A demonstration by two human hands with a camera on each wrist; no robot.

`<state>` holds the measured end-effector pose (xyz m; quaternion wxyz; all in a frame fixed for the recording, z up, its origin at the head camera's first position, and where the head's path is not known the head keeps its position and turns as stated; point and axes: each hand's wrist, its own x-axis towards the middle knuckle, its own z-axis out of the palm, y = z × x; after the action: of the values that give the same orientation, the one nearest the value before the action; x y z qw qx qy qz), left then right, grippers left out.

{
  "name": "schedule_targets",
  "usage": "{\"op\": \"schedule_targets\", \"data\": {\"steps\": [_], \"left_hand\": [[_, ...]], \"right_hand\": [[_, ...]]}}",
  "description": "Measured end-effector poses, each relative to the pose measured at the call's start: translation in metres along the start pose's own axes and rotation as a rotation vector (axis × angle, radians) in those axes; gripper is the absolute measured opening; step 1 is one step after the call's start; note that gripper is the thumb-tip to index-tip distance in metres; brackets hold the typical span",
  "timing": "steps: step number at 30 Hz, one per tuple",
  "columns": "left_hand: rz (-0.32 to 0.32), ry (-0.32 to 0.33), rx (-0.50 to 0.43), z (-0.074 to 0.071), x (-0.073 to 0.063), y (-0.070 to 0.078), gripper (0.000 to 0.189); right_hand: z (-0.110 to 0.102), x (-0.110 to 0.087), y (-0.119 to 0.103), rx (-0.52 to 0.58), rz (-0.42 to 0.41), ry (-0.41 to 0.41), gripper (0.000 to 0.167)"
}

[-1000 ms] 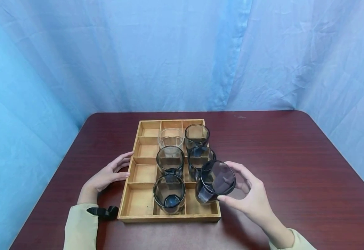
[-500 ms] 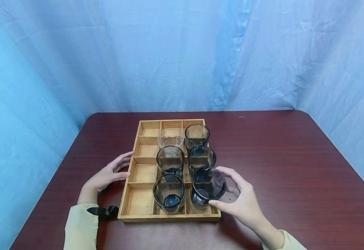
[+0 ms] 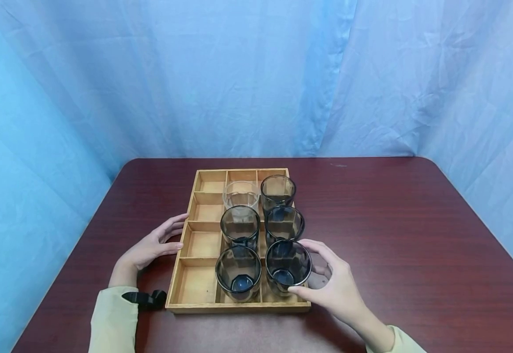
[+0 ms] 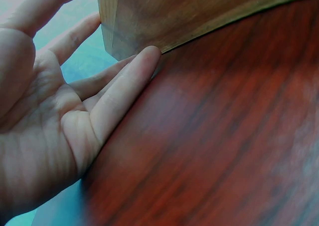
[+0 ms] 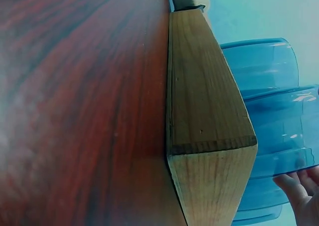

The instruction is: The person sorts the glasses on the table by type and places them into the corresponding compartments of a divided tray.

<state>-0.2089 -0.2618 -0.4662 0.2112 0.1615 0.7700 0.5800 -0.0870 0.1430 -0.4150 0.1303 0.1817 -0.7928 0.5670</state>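
Note:
A wooden divided tray (image 3: 238,308) lies on the table. My right hand (image 3: 334,283) grips a smoky dark glass (image 3: 286,267) by its right side, thumb near the rim. That glass stands upright in the tray's front right compartment. In the right wrist view only part of the hand (image 5: 299,190) shows, beside the glass (image 5: 284,131). At the tray's left side, my left hand (image 3: 150,246) touches the wall with extended fingers. The left wrist view shows its fingertips (image 4: 149,54) against the wooden wall (image 4: 159,16).
More dark glasses stand in the middle and right columns, including a front middle glass (image 3: 238,272) and a back right glass (image 3: 278,191). A clear glass (image 3: 241,193) stands behind. Around the tray extends the dark red table (image 3: 393,220), with blue curtains (image 3: 238,88) beyond.
My right hand has moved left and nearer the front with the dark glass, which has gone from tilted above the tray to upright in the front right compartment. The left hand has not moved.

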Motion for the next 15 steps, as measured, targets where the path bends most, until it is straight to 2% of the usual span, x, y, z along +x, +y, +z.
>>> {"op": "schedule_targets", "data": {"steps": [15], "left_hand": [[-0.002,-0.003,-0.001,0.0010,-0.0010,0.0011,0.078]], "right_hand": [[-0.0012,-0.0029,-0.0019,-0.075,0.031,-0.037,0.077]]}}
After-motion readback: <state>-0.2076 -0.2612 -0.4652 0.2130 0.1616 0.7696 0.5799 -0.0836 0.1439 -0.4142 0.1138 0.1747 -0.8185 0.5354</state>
